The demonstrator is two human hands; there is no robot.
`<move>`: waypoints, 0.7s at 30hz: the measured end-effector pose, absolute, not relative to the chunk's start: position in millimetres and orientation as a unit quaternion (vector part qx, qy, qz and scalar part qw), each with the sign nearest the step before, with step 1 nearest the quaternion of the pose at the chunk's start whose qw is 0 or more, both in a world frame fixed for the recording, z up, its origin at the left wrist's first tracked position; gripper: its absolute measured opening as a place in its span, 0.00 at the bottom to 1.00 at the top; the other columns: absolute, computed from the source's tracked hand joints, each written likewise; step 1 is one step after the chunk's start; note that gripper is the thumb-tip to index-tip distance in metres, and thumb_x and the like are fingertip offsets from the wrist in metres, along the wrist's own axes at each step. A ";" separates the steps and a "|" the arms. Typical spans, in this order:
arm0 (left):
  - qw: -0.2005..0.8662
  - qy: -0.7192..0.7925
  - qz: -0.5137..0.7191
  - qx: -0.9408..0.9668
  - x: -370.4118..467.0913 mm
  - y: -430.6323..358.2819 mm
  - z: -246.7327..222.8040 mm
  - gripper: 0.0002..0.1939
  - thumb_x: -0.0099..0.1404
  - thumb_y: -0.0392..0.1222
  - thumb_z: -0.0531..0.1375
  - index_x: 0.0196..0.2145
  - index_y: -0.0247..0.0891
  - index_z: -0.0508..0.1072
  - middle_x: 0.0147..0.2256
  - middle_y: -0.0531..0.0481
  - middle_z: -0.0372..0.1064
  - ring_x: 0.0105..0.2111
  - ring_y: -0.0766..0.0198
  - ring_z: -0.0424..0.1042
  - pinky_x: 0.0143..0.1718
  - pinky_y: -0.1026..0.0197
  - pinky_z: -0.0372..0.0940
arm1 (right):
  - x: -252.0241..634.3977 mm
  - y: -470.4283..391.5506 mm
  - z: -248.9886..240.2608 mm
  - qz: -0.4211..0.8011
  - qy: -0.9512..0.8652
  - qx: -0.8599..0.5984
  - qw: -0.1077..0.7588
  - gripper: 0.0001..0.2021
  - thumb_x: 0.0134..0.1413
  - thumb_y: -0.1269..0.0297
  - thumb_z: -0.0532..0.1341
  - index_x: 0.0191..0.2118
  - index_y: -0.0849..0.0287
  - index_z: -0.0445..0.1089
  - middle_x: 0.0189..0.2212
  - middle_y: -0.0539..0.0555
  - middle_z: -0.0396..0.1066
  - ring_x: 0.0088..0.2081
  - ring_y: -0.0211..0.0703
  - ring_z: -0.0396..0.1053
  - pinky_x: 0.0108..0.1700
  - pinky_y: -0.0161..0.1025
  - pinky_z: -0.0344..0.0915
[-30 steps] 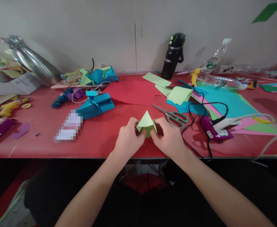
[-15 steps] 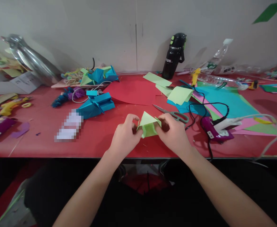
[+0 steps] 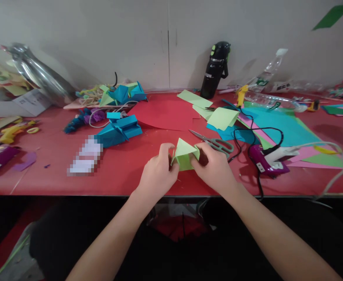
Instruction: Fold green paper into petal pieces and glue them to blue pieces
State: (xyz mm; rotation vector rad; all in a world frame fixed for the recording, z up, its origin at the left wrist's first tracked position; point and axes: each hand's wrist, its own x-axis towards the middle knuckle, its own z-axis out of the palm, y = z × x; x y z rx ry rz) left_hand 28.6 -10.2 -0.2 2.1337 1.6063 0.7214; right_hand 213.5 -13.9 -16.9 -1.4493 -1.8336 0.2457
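Note:
A small folded piece of light green paper (image 3: 185,154), with a pointed triangular flap on top, is held up over the near part of the red table. My left hand (image 3: 159,168) pinches its left edge between thumb and fingers. On the other side, my right hand (image 3: 214,162) grips the right edge, its thumb pressed against the lower front. Fingertips hide parts of both edges. Just beyond my right hand lie grey-handled scissors (image 3: 215,142). Folded blue paper (image 3: 120,130) rests to the left, past my left hand.
A large red sheet (image 3: 165,112) lies behind my hands. To the right are green paper (image 3: 223,118), a purple power strip (image 3: 266,162) with trailing cords, and a yellow glue gun (image 3: 242,95). A black bottle (image 3: 215,70) and a steel jug (image 3: 39,74) stand along the wall.
My left thumb and fingers have shifted slightly on the paper's left edge, and my right thumb sits a little further in over its front. The rest looks the same.

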 end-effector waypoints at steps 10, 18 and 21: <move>0.180 0.576 0.277 0.748 15.1 0.1 -1.5 0.23 0.70 0.41 0.54 0.62 0.38 0.65 0.25 0.53 0.69 0.23 0.63 0.68 0.27 0.62 0.58 | 213.6 -18.7 -16.3 0.206 -0.727 -0.526 0.389 0.26 0.57 0.47 0.66 0.56 0.56 0.68 0.39 0.55 0.76 0.35 0.45 0.73 0.38 0.42 0.70; 0.259 0.583 0.347 0.687 -14.7 20.4 -8.1 0.23 0.72 0.50 0.55 0.61 0.39 0.66 0.31 0.49 0.74 0.29 0.61 0.75 0.32 0.61 0.66 | 213.6 -14.2 -23.8 0.264 -0.717 -0.518 0.384 0.22 0.64 0.50 0.60 0.57 0.58 0.67 0.39 0.56 0.77 0.33 0.44 0.74 0.37 0.43 0.71; 0.289 0.558 0.351 0.694 -11.7 17.6 -10.0 0.24 0.71 0.48 0.55 0.62 0.39 0.65 0.34 0.48 0.76 0.30 0.60 0.76 0.32 0.61 0.67 | 210.7 -14.1 -24.5 0.272 -0.719 -0.512 0.385 0.22 0.63 0.49 0.62 0.56 0.57 0.68 0.40 0.56 0.77 0.34 0.44 0.73 0.37 0.42 0.70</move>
